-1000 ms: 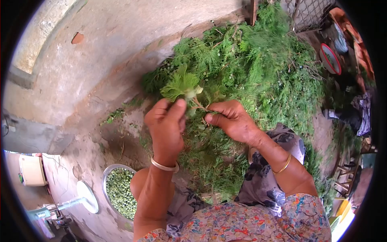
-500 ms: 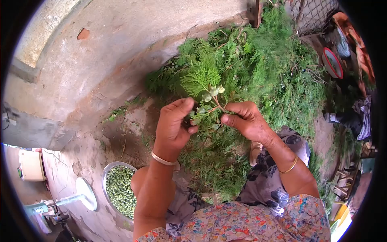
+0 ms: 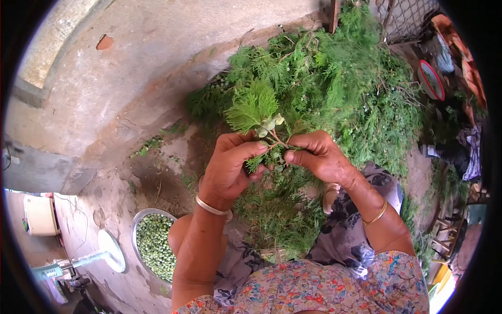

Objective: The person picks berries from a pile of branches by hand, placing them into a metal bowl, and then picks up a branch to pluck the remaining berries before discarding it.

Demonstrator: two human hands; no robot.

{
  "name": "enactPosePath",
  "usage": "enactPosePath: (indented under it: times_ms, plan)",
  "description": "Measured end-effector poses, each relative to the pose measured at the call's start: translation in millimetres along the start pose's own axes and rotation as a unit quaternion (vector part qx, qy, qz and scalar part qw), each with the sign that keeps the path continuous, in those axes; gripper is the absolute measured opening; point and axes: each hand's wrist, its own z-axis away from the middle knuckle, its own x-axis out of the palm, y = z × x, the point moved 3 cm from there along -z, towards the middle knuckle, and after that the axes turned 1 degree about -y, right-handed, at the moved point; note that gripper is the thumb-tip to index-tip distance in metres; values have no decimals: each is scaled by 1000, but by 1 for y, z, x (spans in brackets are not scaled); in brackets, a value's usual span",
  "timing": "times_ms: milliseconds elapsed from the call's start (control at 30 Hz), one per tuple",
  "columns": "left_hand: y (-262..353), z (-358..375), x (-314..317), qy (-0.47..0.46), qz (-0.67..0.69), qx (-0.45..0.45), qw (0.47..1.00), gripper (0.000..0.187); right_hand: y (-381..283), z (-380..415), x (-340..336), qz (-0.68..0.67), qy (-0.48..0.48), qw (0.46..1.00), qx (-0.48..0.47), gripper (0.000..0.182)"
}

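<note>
A green conifer sprig with flat, scaly leaves and pale green cones is held up between my two hands. My right hand pinches its brown stem between thumb and forefinger. My left hand, with a bangle on the wrist, is closed on the sprig's lower left side, just below the cones. Its thumb tip presses near the stem, and what lies under those fingers is partly hidden.
A large heap of cut conifer branches lies ahead against the wall. A metal basin full of green cones stands at my left knee. Further left is a pedestal fan. A red-rimmed basin is at far right.
My left hand has moved right and closed onto the sprig, its thumb now by the stem. The leafy top has tilted slightly left and down. My right hand keeps its pinch.
</note>
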Motion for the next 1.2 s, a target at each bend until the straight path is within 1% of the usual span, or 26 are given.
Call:
enactPosePath:
  times_ms: [67,100,167,200,267,367,500,567,700,767,800,867,900,933,967,1000,1067,1100,1167,1200]
  plan:
    - [2,0,0,8,-45,31,998,25,1,0,0,16,-13,1000,13,22]
    - [2,1,2,8,-45,31,998,25,1,0,0,16,-13,1000,14,22]
    - [5,4,7,45,-32,64,996,22,1,0,0,18,-24,999,20,21]
    - [5,5,9,45,-32,64,996,22,2,1,0,18,-24,999,20,21]
    - [3,6,9,63,-25,30,997,27,3,1,0,32,-26,999,14,20]
    - [0,5,8,49,-28,3,998,23,2,1,-1,44,-28,999,7,20]
    - [-7,-7,-9,41,-37,11,998,19,1,2,-1,49,-20,999,9,20]
    - [-6,-8,-16,88,-42,27,995,15,2,1,0,45,-9,999,28,22]
    - [-6,-11,-12,125,-63,47,989,15,6,1,3,43,-5,998,37,19]
    - [-4,-13,-9,179,-53,100,977,13,6,0,4,58,14,998,22,25]
    - [-5,-16,-16,179,-53,100,977,13,6,1,4,58,14,998,22,25]
    - [0,-20,-45,267,-129,161,941,14,2,4,0,23,56,998,-14,26]
    - [5,-19,-55,268,-129,163,941,14,1,4,-3,23,54,998,-16,26]
    - [8,-19,-62,216,-23,143,966,14,-1,5,-9,42,69,997,-21,26]
    - [8,-21,-65,160,82,120,976,16,-3,5,-13,60,85,994,-25,26]
    - [8,-20,-63,160,80,120,977,16,-5,6,-14,59,86,994,-26,26]
    - [1,-18,-51,73,150,63,984,19,-7,6,-15,56,92,994,-17,27]
    - [0,-17,-50,74,149,63,984,19,-6,6,-16,54,92,994,-17,27]
    - [-3,-16,-44,35,155,66,985,24,-4,5,-16,74,80,994,-24,28]
    - [-2,-15,-40,35,155,66,985,24,-2,5,-16,75,80,994,-24,28]
